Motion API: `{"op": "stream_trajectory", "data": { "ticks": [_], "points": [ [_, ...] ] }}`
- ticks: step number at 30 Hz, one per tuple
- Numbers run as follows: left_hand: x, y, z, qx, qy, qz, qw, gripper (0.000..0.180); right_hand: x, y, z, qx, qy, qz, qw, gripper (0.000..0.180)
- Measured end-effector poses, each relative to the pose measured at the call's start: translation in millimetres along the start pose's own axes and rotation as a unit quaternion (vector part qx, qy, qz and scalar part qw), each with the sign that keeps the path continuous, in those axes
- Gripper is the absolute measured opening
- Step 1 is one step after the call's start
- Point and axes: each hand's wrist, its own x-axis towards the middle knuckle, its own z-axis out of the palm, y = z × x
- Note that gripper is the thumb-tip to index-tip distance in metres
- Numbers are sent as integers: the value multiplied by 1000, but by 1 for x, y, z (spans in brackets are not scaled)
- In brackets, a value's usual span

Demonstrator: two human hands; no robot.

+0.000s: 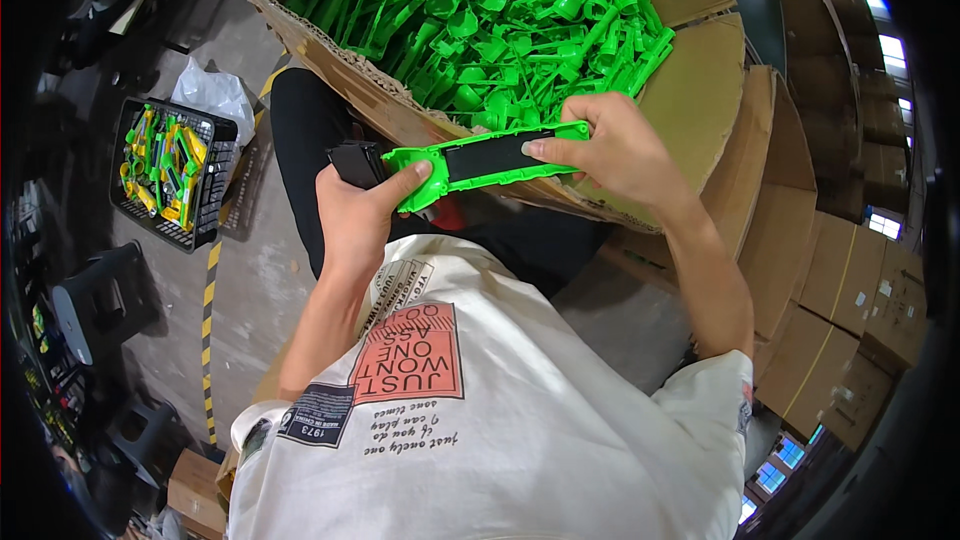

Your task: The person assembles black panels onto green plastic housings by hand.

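A long green plastic shell (430, 183) is held level between both hands, its hollow side facing up. Inside its channel lies a flat black strip (487, 159). My left hand (358, 215) is closed on the shell's wider left end, thumb pressed on top. The same hand also holds a small stack of black strips (357, 162) in its fingers. At the other end, my right hand (625, 152) grips the shell, with its thumb resting on the black strip. The shell is just over the near edge of a big cardboard box (690, 90).
The box holds a heap of similar green plastic pieces (490, 25). To the left, a black crate (208, 223) with green and yellow parts sits on the floor beside a clear plastic bag (212, 90). Stacked cartons (840, 270) stand at the right. Yellow-black tape (209, 310) marks the floor.
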Motion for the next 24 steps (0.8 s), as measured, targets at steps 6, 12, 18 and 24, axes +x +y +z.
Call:
{"op": "stream_trajectory", "data": {
  "ticks": [6,12,18,24],
  "points": [
    [-3,-5,1,-4,1,12,1000,11,-2,9,4,-89,49,-93,990,46],
    [-3,-6,2,5,-3,15,1000,14,-6,17,10,-80,85,-144,983,43],
    [-5,-6,6,-16,8,17,1000,18,-8,17,11,-84,89,-158,980,45],
    [-4,-8,5,-15,0,16,1000,20,-10,18,13,-84,88,-142,982,46]
  ]
}}
